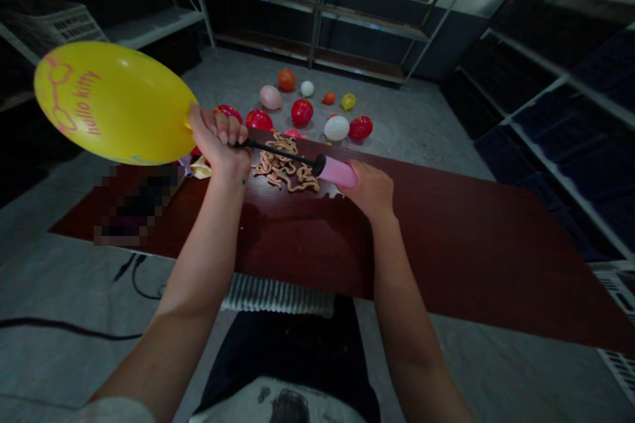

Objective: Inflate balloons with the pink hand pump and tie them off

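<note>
littering floor [417, 120] beyond pump [338, 172]: balloons [301, 112]

At bottom centre is worn a pale cloth shirt [238, 403] with dark print [290, 408], above it dark cloth trousers [292, 347]; at lower left, a pale short sleeve [116, 411].

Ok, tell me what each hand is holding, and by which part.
The right hand grips the pump by its pink sleeve; the left hand holds its black end, close to the yellow balloon. Whether it also pinches the balloon's neck is hidden.
</note>
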`<state>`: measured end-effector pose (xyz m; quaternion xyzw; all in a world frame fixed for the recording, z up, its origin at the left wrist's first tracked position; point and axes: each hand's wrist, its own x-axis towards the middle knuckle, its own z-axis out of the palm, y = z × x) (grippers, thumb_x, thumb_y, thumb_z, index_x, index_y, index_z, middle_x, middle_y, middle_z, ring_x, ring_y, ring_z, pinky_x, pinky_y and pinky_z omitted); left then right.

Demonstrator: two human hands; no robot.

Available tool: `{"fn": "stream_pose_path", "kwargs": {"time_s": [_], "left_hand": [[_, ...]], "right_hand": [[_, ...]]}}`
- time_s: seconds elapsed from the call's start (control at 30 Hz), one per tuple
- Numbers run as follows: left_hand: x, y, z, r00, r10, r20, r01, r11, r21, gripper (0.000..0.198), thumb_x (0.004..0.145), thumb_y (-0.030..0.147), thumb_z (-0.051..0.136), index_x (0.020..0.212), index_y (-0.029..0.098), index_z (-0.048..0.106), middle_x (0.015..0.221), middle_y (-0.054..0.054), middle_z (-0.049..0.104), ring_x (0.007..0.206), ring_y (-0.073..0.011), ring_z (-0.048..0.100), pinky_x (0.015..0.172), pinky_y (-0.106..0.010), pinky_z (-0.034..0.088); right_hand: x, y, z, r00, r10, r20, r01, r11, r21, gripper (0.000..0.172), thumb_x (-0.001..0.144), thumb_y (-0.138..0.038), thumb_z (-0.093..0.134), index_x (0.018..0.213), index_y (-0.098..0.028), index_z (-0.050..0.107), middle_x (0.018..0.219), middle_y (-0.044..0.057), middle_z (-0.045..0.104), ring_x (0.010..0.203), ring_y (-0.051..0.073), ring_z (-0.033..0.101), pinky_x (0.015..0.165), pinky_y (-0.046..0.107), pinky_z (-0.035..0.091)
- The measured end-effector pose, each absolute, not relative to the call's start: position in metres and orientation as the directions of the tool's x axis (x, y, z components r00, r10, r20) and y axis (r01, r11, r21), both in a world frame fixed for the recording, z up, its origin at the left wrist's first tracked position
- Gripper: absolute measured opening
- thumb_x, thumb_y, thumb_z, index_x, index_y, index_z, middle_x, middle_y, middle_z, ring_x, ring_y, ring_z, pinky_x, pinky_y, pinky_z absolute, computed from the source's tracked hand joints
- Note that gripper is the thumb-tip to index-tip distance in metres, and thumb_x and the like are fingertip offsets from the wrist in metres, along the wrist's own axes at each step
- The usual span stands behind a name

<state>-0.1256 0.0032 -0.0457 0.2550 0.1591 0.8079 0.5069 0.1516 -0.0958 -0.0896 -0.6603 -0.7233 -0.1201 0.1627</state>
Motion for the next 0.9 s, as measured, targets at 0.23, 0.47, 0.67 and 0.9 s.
{"fn": "stream_pose_path", "kwargs": {"time_s": [0.23,0.47,0.67,0.9], "left_hand": [[-0.116,-0.003,-0.046,-0.297,0.925,0.239,-0.703,-0.381,0.601,0.068,0.100,0.067,0.045,0.056,0.020,0.026,0.045,0.005,0.017,0.036,-0.0088,0.019,0.042,-0.028,0.019],[-0.061,-0.035,-0.040,-0.254,0.954,0.156,-0.718,-0.295,0.630,0.062,0.106,0.048,0.048,0.058,0.020,0.022,0.046,0.005,0.017,0.038,-0.0099,0.019,0.041,-0.027,0.021],[-0.049,-0.040,-0.038,-0.257,0.966,0.036,-0.779,-0.229,0.584,0.057,0.111,0.037,0.038,0.059,0.020,0.020,0.046,0.005,0.016,0.037,-0.0094,0.018,0.040,-0.026,0.020],[-0.077,-0.019,-0.047,-0.262,0.965,0.014,-0.766,-0.217,0.605,0.058,0.104,0.049,0.049,0.058,0.021,0.026,0.046,0.004,0.021,0.038,-0.0106,0.025,0.042,-0.029,0.024]], "right_hand": [[0.144,-0.104,-0.081,-0.125,0.921,0.369,0.981,0.170,-0.090,0.057,0.085,-0.070,0.061,0.112,-0.021,0.068,0.102,0.009,0.078,0.086,0.025,0.070,0.066,0.031,0.039],[0.117,-0.108,-0.075,-0.124,0.909,0.398,0.983,0.167,-0.075,0.052,0.087,-0.061,0.063,0.115,-0.018,0.067,0.100,0.011,0.077,0.082,0.026,0.069,0.065,0.032,0.036],[0.112,-0.107,-0.078,-0.151,0.898,0.413,0.981,0.186,-0.046,0.047,0.092,-0.055,0.057,0.118,-0.017,0.065,0.099,0.012,0.076,0.082,0.024,0.067,0.065,0.032,0.034],[0.112,-0.100,-0.081,-0.179,0.870,0.459,0.981,0.194,0.015,0.047,0.096,-0.052,0.053,0.127,-0.018,0.061,0.102,0.012,0.074,0.091,0.026,0.063,0.072,0.035,0.035]]}}
